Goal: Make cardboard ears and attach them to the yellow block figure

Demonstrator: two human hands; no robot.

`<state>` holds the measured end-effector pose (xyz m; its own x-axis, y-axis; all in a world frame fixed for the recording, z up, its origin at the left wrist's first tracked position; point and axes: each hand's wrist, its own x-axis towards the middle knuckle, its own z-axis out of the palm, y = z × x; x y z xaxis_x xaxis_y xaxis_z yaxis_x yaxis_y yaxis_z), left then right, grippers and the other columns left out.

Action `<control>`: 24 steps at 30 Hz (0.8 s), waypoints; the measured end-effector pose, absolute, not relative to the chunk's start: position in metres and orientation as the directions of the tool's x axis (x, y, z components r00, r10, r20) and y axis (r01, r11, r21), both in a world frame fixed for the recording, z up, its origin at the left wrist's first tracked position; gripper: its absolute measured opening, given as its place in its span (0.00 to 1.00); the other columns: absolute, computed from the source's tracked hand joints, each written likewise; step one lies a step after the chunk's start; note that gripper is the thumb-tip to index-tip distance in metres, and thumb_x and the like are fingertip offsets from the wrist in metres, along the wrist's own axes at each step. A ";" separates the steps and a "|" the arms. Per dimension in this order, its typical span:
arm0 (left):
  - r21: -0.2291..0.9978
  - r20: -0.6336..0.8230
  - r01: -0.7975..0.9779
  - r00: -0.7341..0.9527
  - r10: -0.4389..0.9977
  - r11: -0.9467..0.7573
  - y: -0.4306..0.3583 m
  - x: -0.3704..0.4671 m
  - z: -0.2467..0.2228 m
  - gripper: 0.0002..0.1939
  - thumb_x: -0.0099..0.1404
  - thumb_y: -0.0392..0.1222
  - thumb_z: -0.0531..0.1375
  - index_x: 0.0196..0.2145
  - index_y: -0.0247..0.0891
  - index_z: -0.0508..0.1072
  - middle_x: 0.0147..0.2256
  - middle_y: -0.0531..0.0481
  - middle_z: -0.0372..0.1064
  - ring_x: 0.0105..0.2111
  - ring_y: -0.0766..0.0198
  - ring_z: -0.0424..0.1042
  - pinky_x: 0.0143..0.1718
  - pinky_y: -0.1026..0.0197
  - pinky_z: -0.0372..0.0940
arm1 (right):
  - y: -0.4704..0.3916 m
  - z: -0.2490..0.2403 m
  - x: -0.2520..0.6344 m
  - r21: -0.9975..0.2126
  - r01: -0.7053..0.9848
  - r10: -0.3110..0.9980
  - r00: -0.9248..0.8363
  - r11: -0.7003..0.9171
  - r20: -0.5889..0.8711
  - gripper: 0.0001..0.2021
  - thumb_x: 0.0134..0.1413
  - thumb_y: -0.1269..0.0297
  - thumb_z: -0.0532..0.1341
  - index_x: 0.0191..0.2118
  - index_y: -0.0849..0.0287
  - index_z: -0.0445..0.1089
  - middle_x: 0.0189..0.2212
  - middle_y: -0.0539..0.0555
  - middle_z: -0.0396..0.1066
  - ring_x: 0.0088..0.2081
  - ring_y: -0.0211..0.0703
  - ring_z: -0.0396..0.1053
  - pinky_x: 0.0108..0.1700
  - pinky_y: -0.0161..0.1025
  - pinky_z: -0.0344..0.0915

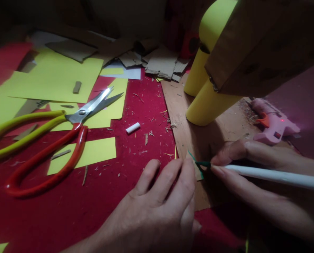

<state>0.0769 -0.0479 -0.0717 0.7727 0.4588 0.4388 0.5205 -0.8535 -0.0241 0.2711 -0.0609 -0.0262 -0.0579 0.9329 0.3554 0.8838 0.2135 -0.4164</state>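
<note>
My right hand (254,175) grips a white felt-tip marker (275,175) near its dark green tip. The tip touches or nearly touches a small cardboard piece (199,173), which has green marks along its edge. My left hand (167,193) pinches this piece from the other side, and its fingers hide most of it. Beneath both lies a brown board (176,102). Behind my hands stands a cardboard box shape (254,45) on yellow paper tubes (206,107).
Large scissors (80,114) with red and yellow handles lie partly open at left, over yellow paper sheets (59,77). A small white cylinder (133,128) rests on the red surface among scraps. Torn cardboard (162,63) is piled behind. A pink glue gun (275,121) shows a red light at right.
</note>
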 end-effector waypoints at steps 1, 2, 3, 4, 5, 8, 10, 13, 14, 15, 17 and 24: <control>-0.024 0.436 0.520 0.774 0.459 -0.854 -0.048 0.077 -0.072 0.19 0.67 0.46 0.50 0.50 0.33 0.69 0.54 0.44 0.65 0.51 0.53 0.61 0.51 0.50 0.54 | -0.061 -0.026 0.271 -0.415 0.885 0.935 -0.057 0.209 0.349 0.07 0.51 0.58 0.58 0.23 0.44 0.67 0.16 0.40 0.70 0.17 0.38 0.66 0.18 0.36 0.59; -0.025 0.435 0.518 0.776 0.458 -0.855 -0.048 0.077 -0.071 0.19 0.67 0.46 0.50 0.50 0.33 0.69 0.54 0.44 0.65 0.51 0.54 0.61 0.51 0.50 0.54 | -0.061 -0.025 0.271 -0.418 0.885 0.940 -0.058 0.205 0.337 0.07 0.51 0.59 0.58 0.23 0.44 0.67 0.16 0.40 0.70 0.17 0.38 0.66 0.18 0.36 0.59; -0.026 0.437 0.517 0.776 0.455 -0.856 -0.048 0.077 -0.071 0.19 0.67 0.46 0.50 0.49 0.33 0.69 0.53 0.44 0.65 0.51 0.54 0.61 0.51 0.50 0.54 | -0.061 -0.025 0.271 -0.426 0.881 0.942 -0.058 0.204 0.330 0.07 0.51 0.59 0.59 0.23 0.44 0.67 0.16 0.40 0.70 0.16 0.37 0.66 0.17 0.36 0.58; -0.028 0.438 0.516 0.776 0.453 -0.856 -0.048 0.077 -0.071 0.19 0.67 0.46 0.50 0.49 0.33 0.69 0.53 0.44 0.65 0.51 0.53 0.61 0.51 0.50 0.54 | -0.061 -0.025 0.271 -0.436 0.875 0.942 -0.060 0.209 0.329 0.07 0.51 0.59 0.59 0.23 0.44 0.67 0.16 0.40 0.70 0.16 0.37 0.65 0.17 0.35 0.58; -0.032 0.440 0.513 0.778 0.449 -0.858 -0.048 0.077 -0.072 0.19 0.67 0.46 0.50 0.49 0.33 0.69 0.53 0.44 0.65 0.51 0.53 0.61 0.51 0.50 0.54 | -0.061 -0.025 0.271 -0.446 0.869 0.941 -0.062 0.214 0.332 0.07 0.51 0.60 0.59 0.23 0.44 0.67 0.16 0.40 0.70 0.16 0.37 0.65 0.17 0.35 0.59; -0.039 0.447 0.513 0.777 0.444 -0.858 -0.048 0.076 -0.072 0.18 0.67 0.45 0.49 0.49 0.34 0.70 0.53 0.43 0.65 0.50 0.53 0.62 0.50 0.50 0.54 | -0.061 -0.024 0.272 -0.454 0.859 0.927 -0.061 0.237 0.369 0.06 0.50 0.59 0.60 0.24 0.45 0.67 0.17 0.40 0.71 0.16 0.36 0.66 0.18 0.34 0.60; -0.035 0.454 0.519 0.770 0.449 -0.854 -0.048 0.076 -0.073 0.18 0.67 0.44 0.49 0.48 0.34 0.70 0.53 0.43 0.65 0.51 0.53 0.61 0.51 0.50 0.54 | -0.060 -0.024 0.272 -0.445 0.864 0.932 -0.072 0.236 0.355 0.05 0.49 0.61 0.61 0.25 0.45 0.68 0.19 0.40 0.72 0.17 0.36 0.67 0.19 0.34 0.61; -0.024 0.449 0.522 0.768 0.458 -0.853 -0.049 0.077 -0.073 0.19 0.67 0.44 0.49 0.50 0.34 0.70 0.54 0.44 0.65 0.51 0.54 0.61 0.51 0.51 0.54 | -0.059 -0.024 0.272 -0.440 0.870 0.938 -0.069 0.223 0.339 0.04 0.48 0.62 0.61 0.26 0.45 0.68 0.19 0.39 0.73 0.17 0.36 0.67 0.22 0.34 0.63; -0.017 0.447 0.527 0.764 0.465 -0.850 -0.049 0.078 -0.073 0.19 0.67 0.44 0.49 0.50 0.34 0.70 0.54 0.44 0.65 0.51 0.54 0.61 0.52 0.51 0.54 | -0.059 -0.025 0.271 -0.439 0.870 0.936 -0.067 0.224 0.345 0.04 0.48 0.62 0.61 0.25 0.45 0.68 0.19 0.39 0.72 0.17 0.36 0.67 0.22 0.35 0.63; -0.008 0.443 0.533 0.760 0.475 -0.846 -0.050 0.078 -0.073 0.19 0.67 0.44 0.49 0.49 0.35 0.70 0.54 0.45 0.65 0.51 0.54 0.60 0.52 0.51 0.54 | -0.059 -0.025 0.271 -0.439 0.870 0.933 -0.064 0.226 0.354 0.04 0.48 0.61 0.61 0.25 0.45 0.68 0.18 0.39 0.72 0.17 0.37 0.66 0.22 0.35 0.63; 0.008 0.445 0.550 0.746 0.496 -0.835 -0.052 0.079 -0.073 0.18 0.67 0.43 0.48 0.49 0.35 0.71 0.53 0.45 0.65 0.51 0.54 0.60 0.52 0.51 0.54 | -0.060 -0.026 0.271 -0.436 0.870 0.930 -0.063 0.228 0.361 0.04 0.48 0.61 0.61 0.25 0.45 0.68 0.18 0.39 0.72 0.17 0.37 0.66 0.23 0.35 0.63; 0.024 0.443 0.556 0.739 0.508 -0.831 -0.052 0.080 -0.073 0.18 0.68 0.43 0.48 0.49 0.34 0.70 0.54 0.45 0.65 0.51 0.54 0.60 0.51 0.49 0.53 | -0.061 -0.025 0.271 -0.431 0.882 0.942 -0.043 0.192 0.332 0.04 0.48 0.60 0.62 0.25 0.44 0.68 0.19 0.38 0.73 0.19 0.34 0.68 0.22 0.33 0.62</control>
<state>0.0797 -0.0518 -0.0726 0.7389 0.5078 0.4429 0.5563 -0.8307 0.0243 0.2712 -0.0607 -0.0247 -0.0430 0.9423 0.3321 0.8816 0.1921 -0.4311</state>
